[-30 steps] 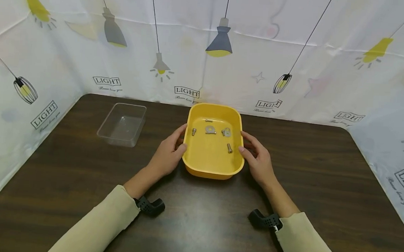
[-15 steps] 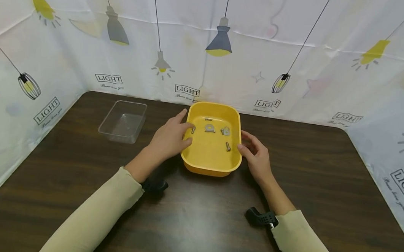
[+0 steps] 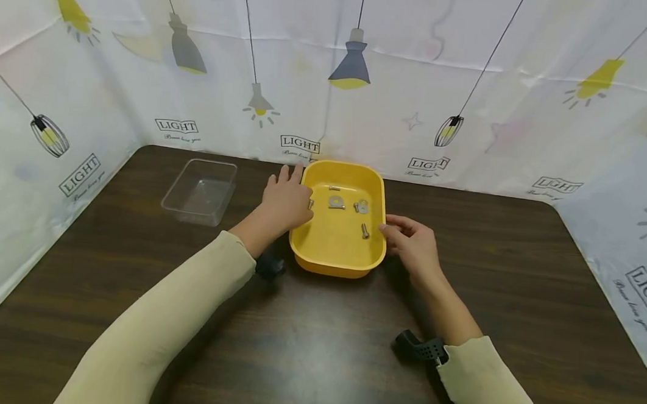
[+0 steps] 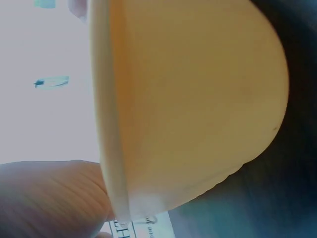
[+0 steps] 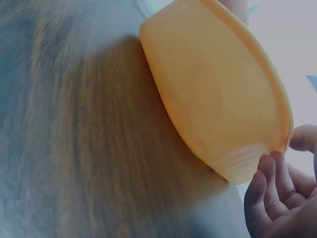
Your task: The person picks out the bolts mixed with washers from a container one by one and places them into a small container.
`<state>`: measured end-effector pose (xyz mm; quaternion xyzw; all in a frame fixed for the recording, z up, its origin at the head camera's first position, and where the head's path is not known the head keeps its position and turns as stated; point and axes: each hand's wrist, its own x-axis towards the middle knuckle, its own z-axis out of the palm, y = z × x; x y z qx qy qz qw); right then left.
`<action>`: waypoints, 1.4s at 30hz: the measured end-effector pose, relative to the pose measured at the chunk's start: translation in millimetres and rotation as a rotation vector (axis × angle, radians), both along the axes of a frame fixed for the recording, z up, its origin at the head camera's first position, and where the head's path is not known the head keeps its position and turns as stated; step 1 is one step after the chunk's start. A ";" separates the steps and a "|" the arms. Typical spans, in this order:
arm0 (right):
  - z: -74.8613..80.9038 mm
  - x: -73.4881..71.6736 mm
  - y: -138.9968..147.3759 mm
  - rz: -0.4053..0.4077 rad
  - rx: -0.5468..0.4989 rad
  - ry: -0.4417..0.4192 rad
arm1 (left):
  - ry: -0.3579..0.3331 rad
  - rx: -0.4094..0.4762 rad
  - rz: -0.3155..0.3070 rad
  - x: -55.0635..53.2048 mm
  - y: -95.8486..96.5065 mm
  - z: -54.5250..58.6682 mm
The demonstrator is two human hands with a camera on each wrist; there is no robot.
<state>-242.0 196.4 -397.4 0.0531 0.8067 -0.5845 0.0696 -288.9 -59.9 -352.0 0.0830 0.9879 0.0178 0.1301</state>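
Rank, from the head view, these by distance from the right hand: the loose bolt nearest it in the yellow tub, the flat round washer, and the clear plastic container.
From the right hand:
1. Loose metal bolt, just to its left inside the yellow plastic tub.
2. Flat round metal washer, farther back, mid-tub.
3. Clear plastic container, far left on the dark wooden table.

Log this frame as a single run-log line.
left hand: over yellow tray left rim | right hand: at right rim, holding nothing | tray: screws, washers | clear box: left

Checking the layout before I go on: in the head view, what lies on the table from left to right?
Clear plastic container → left hand → yellow tub → right hand.
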 end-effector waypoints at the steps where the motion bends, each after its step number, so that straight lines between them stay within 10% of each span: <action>1: 0.3 0.4 -0.1 0.005 -0.006 -0.001 | 0.000 -0.015 0.004 -2.3 1.2 0.3; 42: -28.5 -1.7 -2.7 -0.041 -0.151 0.198 | -0.085 0.010 0.098 -26.4 10.8 -4.2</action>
